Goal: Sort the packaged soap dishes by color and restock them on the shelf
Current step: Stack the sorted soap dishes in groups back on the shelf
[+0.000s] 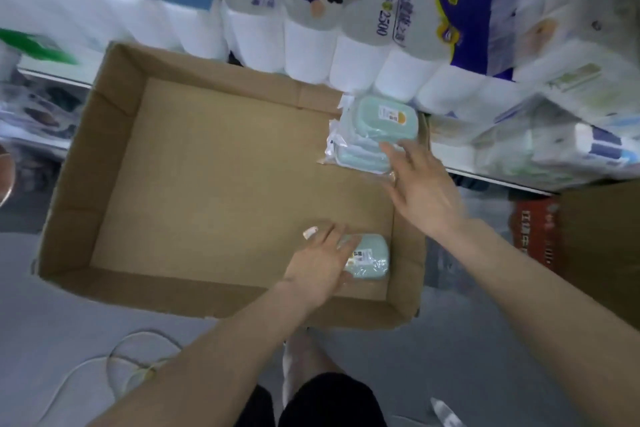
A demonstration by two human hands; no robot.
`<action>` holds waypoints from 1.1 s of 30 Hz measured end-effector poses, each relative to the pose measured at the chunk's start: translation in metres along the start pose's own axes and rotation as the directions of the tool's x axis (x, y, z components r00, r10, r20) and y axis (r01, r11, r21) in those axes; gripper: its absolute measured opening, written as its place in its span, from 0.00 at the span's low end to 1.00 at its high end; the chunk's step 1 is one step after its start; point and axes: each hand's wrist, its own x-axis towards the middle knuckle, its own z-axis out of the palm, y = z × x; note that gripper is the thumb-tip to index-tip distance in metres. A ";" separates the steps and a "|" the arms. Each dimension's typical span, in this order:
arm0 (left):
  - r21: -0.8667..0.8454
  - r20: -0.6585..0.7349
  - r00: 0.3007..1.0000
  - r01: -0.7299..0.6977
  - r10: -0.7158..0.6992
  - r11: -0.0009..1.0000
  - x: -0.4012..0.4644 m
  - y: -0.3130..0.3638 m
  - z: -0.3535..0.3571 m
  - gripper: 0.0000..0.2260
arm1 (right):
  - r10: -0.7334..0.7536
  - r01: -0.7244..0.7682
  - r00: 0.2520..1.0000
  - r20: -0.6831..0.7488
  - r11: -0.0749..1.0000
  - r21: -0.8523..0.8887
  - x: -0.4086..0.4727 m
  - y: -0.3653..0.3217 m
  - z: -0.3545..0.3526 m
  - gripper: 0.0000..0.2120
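While the last mint soap dish (369, 255) is lying at the cardboard box's (221, 177) 5 o'clock corner, the left hand (320, 265) is covering it, fingers spread, apparently to lift; the right hand (420, 184), fingers extended, is steadying the mint stack (372, 130) at 2 o'clock.

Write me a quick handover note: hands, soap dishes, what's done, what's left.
Left hand: laid on the single green soap dish in the near right corner of the cardboard box; whether it grips is unclear.
Right hand: fingers spread, touching the stack of green soap dishes in the far right corner of the box.
Done: the box holds only these green packs; the rest of its floor is bare.
Left: lift out the stack and the single dish and put them on the shelf with the same color. The shelf spot is not visible.
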 end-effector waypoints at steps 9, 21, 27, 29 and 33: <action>0.164 -0.019 0.998 -0.056 0.060 0.985 0.028 -0.015 0.056 0.46 | 0.094 -0.091 0.991 0.092 0.995 -0.035 0.095 0.028 0.008 0.38; 0.181 -0.192 0.921 0.373 -0.339 0.910 -0.032 -0.134 -0.012 0.43 | 0.072 -0.064 0.975 -0.211 0.997 0.045 0.055 -0.023 0.006 0.44; 0.173 -0.221 0.901 0.413 -0.373 0.894 -0.050 -0.179 -0.039 0.43 | 0.127 -0.139 0.989 0.074 0.974 0.177 0.006 -0.085 0.068 0.47; 0.157 -0.213 0.914 0.380 -0.345 0.912 -0.049 -0.181 -0.040 0.44 | 0.298 -0.336 0.931 0.210 0.925 0.180 0.002 -0.094 0.086 0.48; 0.134 -0.176 0.920 0.373 -0.349 0.918 -0.044 -0.177 -0.034 0.44 | 0.452 -0.520 0.811 0.371 0.848 0.103 0.005 -0.109 0.102 0.53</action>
